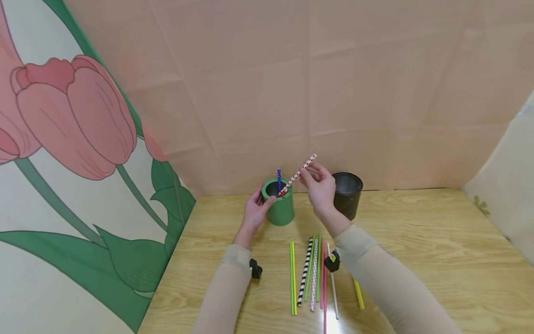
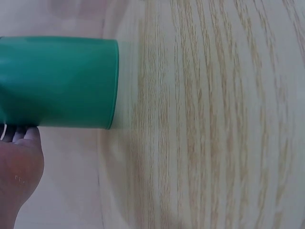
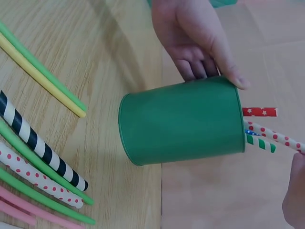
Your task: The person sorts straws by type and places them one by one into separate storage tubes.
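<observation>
My left hand (image 1: 255,212) holds the green cup (image 1: 281,214) by its left side, with the thumb at the rim. The cup stands upright on the table near the back wall. Between thumb and fingers, my right hand (image 1: 321,189) pinches a white paper straw with red dots (image 1: 307,164). This straw slants down to the left, its lower end in the cup's mouth. A blue straw with white spots (image 1: 279,175) pokes out of the cup. In the right wrist view, a red straw with white stars (image 3: 259,112) and a green-and-white striped straw (image 3: 261,143) also stick out.
Right of the green cup, behind my right hand, stands a black cup (image 1: 349,199). Several straws lie nearer on the wooden table: a green and yellow pair (image 1: 293,278), a black-and-white striped one (image 1: 305,272), a dotted one (image 1: 314,278), pink ones (image 1: 324,297) and a yellow one (image 1: 358,294).
</observation>
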{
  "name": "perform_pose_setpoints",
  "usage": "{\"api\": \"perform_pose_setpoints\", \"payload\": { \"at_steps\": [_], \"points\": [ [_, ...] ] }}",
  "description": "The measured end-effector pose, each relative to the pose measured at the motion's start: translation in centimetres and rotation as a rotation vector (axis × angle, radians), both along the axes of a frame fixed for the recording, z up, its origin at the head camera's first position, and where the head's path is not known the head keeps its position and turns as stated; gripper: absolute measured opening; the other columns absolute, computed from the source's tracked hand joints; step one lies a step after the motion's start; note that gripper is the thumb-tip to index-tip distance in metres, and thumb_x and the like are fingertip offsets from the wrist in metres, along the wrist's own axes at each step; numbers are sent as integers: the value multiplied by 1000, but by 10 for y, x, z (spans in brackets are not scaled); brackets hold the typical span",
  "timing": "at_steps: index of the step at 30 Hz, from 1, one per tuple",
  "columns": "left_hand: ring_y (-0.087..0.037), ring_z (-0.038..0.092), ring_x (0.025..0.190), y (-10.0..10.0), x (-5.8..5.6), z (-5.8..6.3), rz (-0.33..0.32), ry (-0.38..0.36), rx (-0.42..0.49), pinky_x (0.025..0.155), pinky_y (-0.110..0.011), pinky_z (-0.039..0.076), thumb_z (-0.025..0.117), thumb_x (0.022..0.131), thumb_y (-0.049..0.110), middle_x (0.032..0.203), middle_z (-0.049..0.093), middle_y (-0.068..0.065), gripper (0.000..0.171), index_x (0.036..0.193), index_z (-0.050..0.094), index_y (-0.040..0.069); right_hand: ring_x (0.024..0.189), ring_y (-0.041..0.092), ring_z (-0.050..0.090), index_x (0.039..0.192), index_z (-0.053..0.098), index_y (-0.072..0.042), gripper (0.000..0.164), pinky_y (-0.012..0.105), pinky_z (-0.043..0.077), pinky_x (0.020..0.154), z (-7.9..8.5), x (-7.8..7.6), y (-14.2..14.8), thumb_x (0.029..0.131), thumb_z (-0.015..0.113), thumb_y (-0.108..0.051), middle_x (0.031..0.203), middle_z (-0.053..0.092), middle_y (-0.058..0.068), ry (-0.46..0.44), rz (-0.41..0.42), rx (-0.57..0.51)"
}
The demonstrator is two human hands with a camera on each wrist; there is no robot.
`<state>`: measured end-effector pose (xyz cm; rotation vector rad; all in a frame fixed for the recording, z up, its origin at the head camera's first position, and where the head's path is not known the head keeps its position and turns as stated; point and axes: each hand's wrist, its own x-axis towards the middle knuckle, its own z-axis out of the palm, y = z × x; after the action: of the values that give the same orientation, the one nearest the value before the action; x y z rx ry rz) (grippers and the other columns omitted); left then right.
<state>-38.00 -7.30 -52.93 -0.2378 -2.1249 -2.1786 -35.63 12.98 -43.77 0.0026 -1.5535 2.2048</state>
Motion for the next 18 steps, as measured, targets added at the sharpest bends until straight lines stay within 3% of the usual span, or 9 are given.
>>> {"api": "perform_pose_setpoints", "payload": {
  "at_steps": [5,10,14,18],
  "points": [
    [-35,31,158,0,0,0,-4,-7,5,129,-41,29,79,99,17,171,31,-22,79,164,37,1,94,13,76,133,64,11,36,33,66,88,-2,0,-2,101,74,-4,121,73,29,-54,61,65],
    [-34,31,158,3,3,2,-3,-16,-8,128,-41,30,78,100,17,171,31,-20,78,164,37,2,108,24,75,141,64,7,41,38,63,96,-6,5,-1,104,71,-8,133,69,29,-144,155,229],
    [-33,32,158,5,5,3,-8,-22,-10,128,-40,31,79,99,17,171,32,-18,79,164,37,3,117,33,72,144,64,4,42,32,64,94,-9,8,2,104,70,-9,133,70,26,-152,154,314],
    [-34,32,158,7,5,3,-12,-18,-5,128,-40,30,80,99,15,171,33,-18,79,164,37,4,116,34,72,142,66,2,41,30,64,92,-9,9,5,103,71,-10,132,72,23,-145,135,322]
  ]
}}
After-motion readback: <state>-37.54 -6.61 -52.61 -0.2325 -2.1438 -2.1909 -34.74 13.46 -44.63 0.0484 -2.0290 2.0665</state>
